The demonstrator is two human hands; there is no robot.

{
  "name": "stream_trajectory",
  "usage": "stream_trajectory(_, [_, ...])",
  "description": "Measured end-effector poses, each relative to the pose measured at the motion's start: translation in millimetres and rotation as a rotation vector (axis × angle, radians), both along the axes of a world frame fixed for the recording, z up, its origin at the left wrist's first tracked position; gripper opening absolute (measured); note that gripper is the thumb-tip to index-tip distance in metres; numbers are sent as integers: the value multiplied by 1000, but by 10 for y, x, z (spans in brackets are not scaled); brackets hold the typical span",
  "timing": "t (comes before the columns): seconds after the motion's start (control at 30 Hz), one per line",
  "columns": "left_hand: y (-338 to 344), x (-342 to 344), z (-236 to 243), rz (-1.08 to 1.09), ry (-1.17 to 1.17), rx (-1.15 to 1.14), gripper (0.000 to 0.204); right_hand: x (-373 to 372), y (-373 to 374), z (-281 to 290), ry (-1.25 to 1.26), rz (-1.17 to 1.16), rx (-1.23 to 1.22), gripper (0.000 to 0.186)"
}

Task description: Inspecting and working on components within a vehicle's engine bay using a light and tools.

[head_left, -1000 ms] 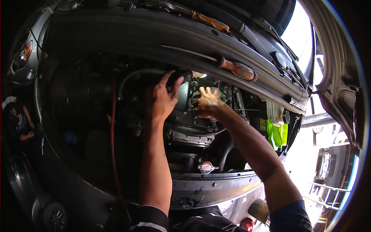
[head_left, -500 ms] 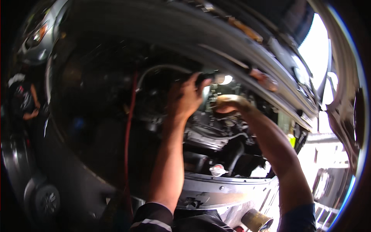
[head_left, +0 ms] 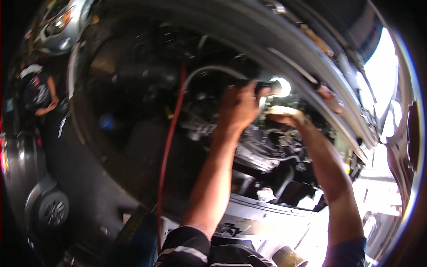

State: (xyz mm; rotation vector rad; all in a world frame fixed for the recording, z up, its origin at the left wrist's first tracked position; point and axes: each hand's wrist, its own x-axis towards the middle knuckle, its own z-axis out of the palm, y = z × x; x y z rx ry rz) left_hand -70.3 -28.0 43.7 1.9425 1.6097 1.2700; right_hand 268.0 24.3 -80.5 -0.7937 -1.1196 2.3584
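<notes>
Left hand (head_left: pixel 238 109) grips a dark cylindrical flashlight (head_left: pixel 267 86).

A: Where do my 2 hands sit in the engine bay (head_left: pixel 133 111)?

B: My left hand (head_left: pixel 238 109) is up at the middle of the bay, closed around a tool (head_left: pixel 262 86) whose lit end lies just to its right. My right hand (head_left: pixel 284 116) is just right of the left one and slightly lower, beneath that lit end.

A: What lies around them?

B: A hose (head_left: pixel 169 151) hangs left of my left forearm, running down toward the front panel (head_left: pixel 267 218). A cable (head_left: pixel 207 71) arcs over from the left to the tool. The raised hood edge (head_left: pixel 289 53) lies behind both hands. A capped filler (head_left: pixel 266 194) sits below, between my forearms. Another person (head_left: pixel 38 93) stands far left, outside the bay.
</notes>
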Motion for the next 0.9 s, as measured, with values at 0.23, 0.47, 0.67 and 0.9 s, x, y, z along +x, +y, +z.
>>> stream_trajectory(0.23, [39,-49,58,-69,-127,-291,50,25,-385,553,-430,-258,425,58])
stream_trajectory(0.47, [39,1,70,-55,-107,-258,48,-894,-613,1323,-1498,341,1079,46])
stream_trajectory(0.67, [17,20,94,-56,-88,-288,45,-1501,-603,1326,-1851,638,806,42])
stream_trajectory(0.9, [18,30,56,-99,-69,-251,41,-1402,-254,1097,-1662,940,692,44])
